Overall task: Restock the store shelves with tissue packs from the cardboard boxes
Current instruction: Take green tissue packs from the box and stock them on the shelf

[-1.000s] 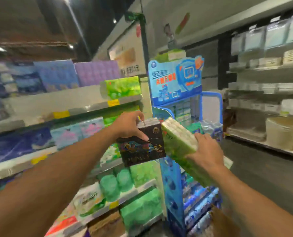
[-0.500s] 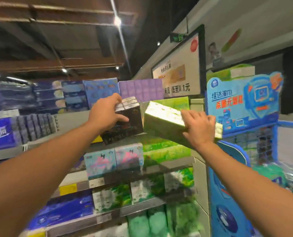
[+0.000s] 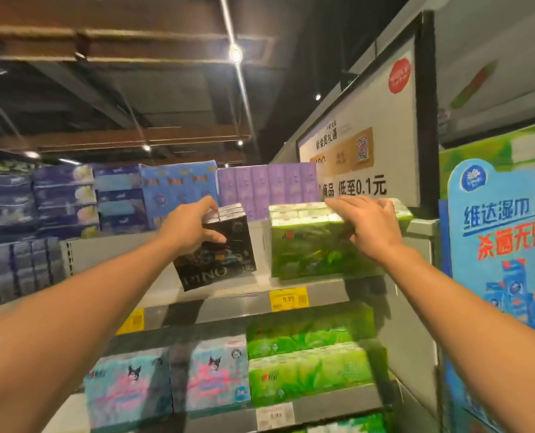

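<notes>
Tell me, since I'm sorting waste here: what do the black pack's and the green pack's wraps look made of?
Black pack: apparently glossy plastic film, given the sheen on its dark printed face. Green pack: probably thin clear-printed plastic film, as pale tissue blocks show through its shiny top. Blur leaves both uncertain.

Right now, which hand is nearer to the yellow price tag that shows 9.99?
The right hand. It rests on the green tissue pack, which stands directly above the yellow price tag. The left hand holds the black tissue pack, further to the left.
</notes>
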`<state>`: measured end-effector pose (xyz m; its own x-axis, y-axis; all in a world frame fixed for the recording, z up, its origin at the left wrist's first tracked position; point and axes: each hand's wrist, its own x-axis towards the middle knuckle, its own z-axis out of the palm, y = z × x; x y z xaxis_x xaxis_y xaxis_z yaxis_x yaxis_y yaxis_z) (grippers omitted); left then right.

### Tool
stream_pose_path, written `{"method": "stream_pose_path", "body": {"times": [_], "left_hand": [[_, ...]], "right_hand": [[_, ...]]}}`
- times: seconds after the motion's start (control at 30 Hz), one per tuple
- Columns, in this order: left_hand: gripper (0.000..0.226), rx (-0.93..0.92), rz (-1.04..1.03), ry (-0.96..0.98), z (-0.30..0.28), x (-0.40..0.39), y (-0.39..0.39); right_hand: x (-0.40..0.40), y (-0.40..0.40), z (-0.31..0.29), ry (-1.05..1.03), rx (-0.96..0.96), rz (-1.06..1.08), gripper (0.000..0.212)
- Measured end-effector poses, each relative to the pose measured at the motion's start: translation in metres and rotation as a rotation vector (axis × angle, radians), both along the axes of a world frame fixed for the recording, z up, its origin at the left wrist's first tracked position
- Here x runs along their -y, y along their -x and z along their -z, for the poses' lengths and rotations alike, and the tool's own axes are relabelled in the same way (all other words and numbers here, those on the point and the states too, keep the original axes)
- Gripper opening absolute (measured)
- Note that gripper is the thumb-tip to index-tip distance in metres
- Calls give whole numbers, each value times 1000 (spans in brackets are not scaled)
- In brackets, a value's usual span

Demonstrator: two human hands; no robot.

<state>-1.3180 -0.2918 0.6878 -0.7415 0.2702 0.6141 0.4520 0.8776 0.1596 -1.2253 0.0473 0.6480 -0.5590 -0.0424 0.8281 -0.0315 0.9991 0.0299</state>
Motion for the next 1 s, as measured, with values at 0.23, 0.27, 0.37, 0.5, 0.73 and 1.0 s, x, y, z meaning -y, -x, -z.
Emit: {"method": "stream_pose_path", "body": {"times": [0.23, 0.27, 0.37, 0.5, 0.73, 1.0], "left_hand": [[59, 76, 93, 130, 9, -28, 40], [59, 96, 116, 130, 8, -30, 44], [58, 132, 155, 114, 6, -30, 56], [60, 114, 178, 118, 7, -29, 66], [61, 112, 232, 109, 7, -25, 74], [57, 111, 235, 145, 5, -25, 80]], "right_hand": [[-4, 27, -1, -104, 211, 85, 91], [-3, 29, 4, -114, 235, 80, 94], [-2, 33, 17, -125, 218, 106, 121], [-1, 41, 18, -124, 130, 152, 128], [7, 56, 26, -105, 76, 220, 123], [11, 66, 29, -79, 93, 279, 124]]}}
